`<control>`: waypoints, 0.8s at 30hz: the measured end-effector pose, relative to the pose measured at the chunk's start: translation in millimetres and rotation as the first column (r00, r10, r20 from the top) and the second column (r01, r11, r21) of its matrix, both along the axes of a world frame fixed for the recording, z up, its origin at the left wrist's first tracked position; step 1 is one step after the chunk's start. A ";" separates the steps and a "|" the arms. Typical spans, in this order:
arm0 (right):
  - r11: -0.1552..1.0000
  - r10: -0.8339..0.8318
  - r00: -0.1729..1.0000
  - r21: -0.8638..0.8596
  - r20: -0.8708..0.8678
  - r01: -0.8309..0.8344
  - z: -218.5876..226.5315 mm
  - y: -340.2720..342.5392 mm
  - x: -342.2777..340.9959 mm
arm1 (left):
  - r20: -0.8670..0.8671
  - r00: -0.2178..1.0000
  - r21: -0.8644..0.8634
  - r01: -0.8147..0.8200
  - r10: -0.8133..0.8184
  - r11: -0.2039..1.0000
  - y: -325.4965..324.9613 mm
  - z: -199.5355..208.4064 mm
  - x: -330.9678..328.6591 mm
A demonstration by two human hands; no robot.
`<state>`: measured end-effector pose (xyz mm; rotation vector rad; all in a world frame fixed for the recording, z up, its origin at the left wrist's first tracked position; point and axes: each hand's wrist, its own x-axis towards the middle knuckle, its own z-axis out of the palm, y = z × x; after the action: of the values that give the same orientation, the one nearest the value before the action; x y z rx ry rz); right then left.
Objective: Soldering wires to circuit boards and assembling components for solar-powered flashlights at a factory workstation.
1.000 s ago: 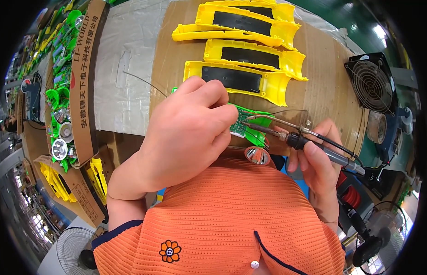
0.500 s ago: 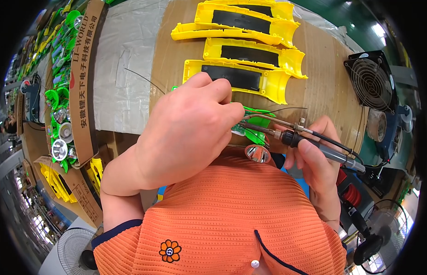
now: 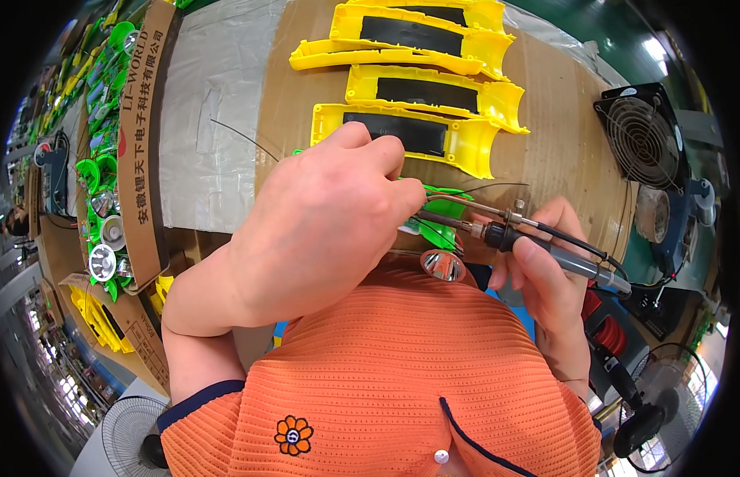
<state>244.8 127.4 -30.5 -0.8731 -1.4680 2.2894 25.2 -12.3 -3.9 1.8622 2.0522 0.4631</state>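
Observation:
My right hand point(image 3: 545, 258) grips a soldering iron point(image 3: 557, 258) with a thin metal feed tube clamped along it. Its tip points left into a green plastic housing point(image 3: 440, 232) that holds a circuit board, mostly behind my left hand. At the near end of this housing sits a shiny reflector cup point(image 3: 442, 265). My left hand point(image 3: 326, 215) is closed over the housing, fingers pinched together; what they hold is hidden beneath them. A thin dark wire point(image 3: 244, 138) sticks out to the left of that hand, and another thin wire runs off to the right.
Several yellow half shells point(image 3: 418, 89) with black panels lie at the far side of the cardboard-covered table point(image 3: 294, 87). On the left, a cardboard box point(image 3: 150, 127) is filled with green housings and reflectors. A black fan point(image 3: 642, 139) stands at the right, near a tape roll point(image 3: 653, 213).
Both hands stay nearly in place over the green housing. The soldering iron shifts very slightly left. The whole view has drifted a little to the left.

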 end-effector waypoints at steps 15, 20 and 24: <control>0.930 -0.365 0.849 -0.097 -0.383 0.355 -19.2 18.9 20.1 | -0.030 0.999 -0.005 0.025 -0.025 1.000 -1.5 2.2 0.1; 0.888 -0.459 0.818 -0.170 -0.348 0.426 -35.8 21.0 20.2 | -0.112 0.993 -0.017 0.039 -0.040 0.999 -2.7 5.2 1.2; 0.860 -0.509 0.807 -0.155 -0.298 0.485 -34.1 21.1 19.3 | -0.142 0.988 -0.026 0.059 -0.062 0.998 -0.6 13.7 -1.8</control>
<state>264.1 148.5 -64.6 -0.7371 -0.8835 1.9710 23.4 -12.9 9.7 1.9909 2.0737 0.2984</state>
